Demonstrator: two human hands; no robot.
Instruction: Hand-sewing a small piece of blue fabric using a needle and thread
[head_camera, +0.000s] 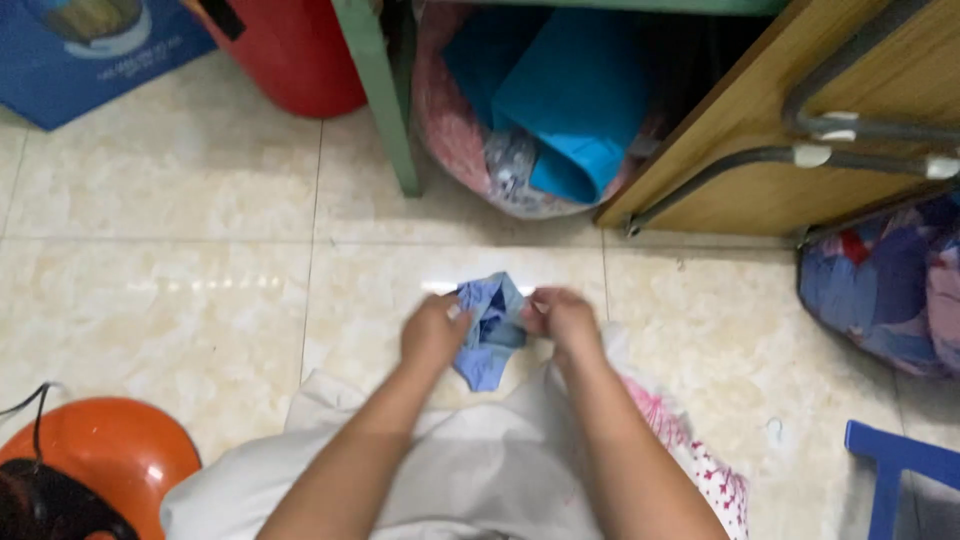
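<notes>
Cloth first: a small piece of light blue fabric (490, 325) hangs bunched between your two hands, held up over the pale tiled floor (200, 250) and just above the white garment (480, 470) spread across your lap. Your left hand (432, 332) pinches its left edge and your right hand (562, 315) pinches the right edge, so the fingers of both are closed on the cloth; the middle sags and folds down between them. It looks thin, soft and very light, with no stiffness of its own, so it will droop wherever you do not support it. Judging by that, the edges or corners are the places to hold, since a grip in the middle would only gather it into a wad.

Beside the white garment, toward your right, a white cloth with a pink print (700, 460) lies on the floor. Further right stand a blue plastic stool (890, 460) and a bag of mixed fabric scraps (890, 290). Ahead of you a clear bag stuffed with blue and patterned cloth (540, 120) sits under a green frame (385, 90), next to a tilted wooden board with metal legs (800, 130). At your left are an orange round object (110, 450), a red tub (290, 50) and a blue box (80, 60)
</notes>
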